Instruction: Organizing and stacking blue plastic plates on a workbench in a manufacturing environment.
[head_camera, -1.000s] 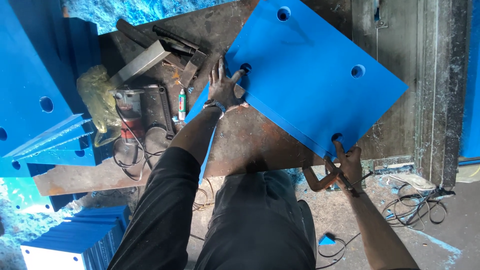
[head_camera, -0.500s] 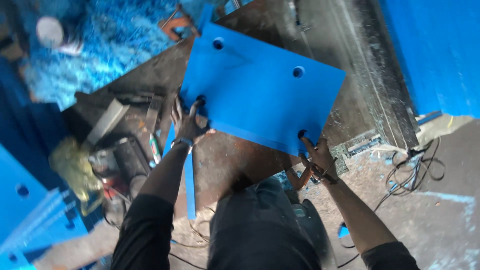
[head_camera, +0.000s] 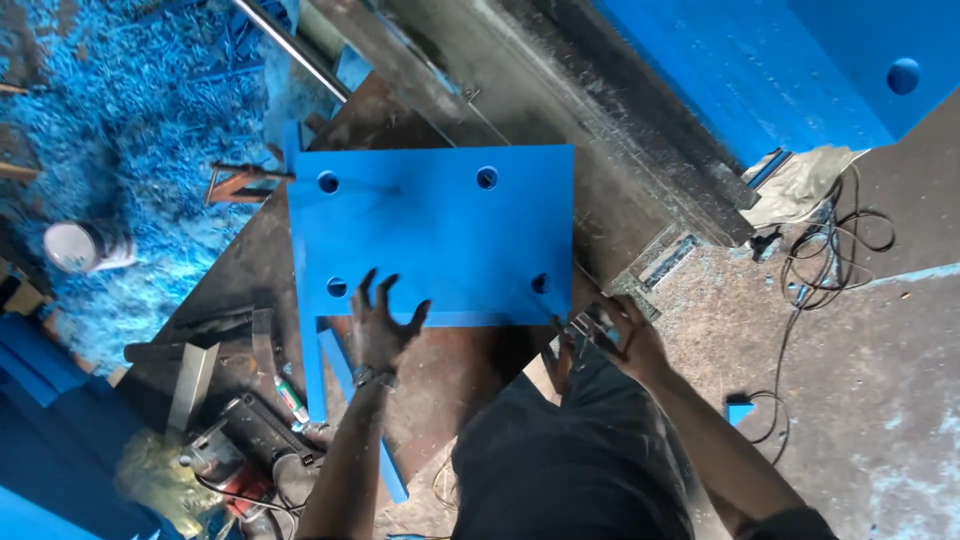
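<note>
- The blue panel (head_camera: 435, 235), a flat rectangular plate with four round holes, lies on the rusty metal worktop (head_camera: 250, 270), its long edges now roughly square to the person
- The left hand (head_camera: 383, 322) rests on the panel's near edge with fingers spread and open, gripping nothing; the flat press looks meant to steady the plate
- The right hand (head_camera: 612, 335) sits just off the panel's near right corner, its grip closed on a small metal tool (head_camera: 592, 325); what kind of tool it is cannot be made out
- Compared with half a second ago, the panel has swung from a tilted lie to a squarer one, and the left hand has gone from beside the near left hole to the near edge
- A power tool (head_camera: 215, 455) with its cable lies at the worktop's near left corner, and a white tub (head_camera: 78, 245) stands among blue shavings on the floor at the left
</note>
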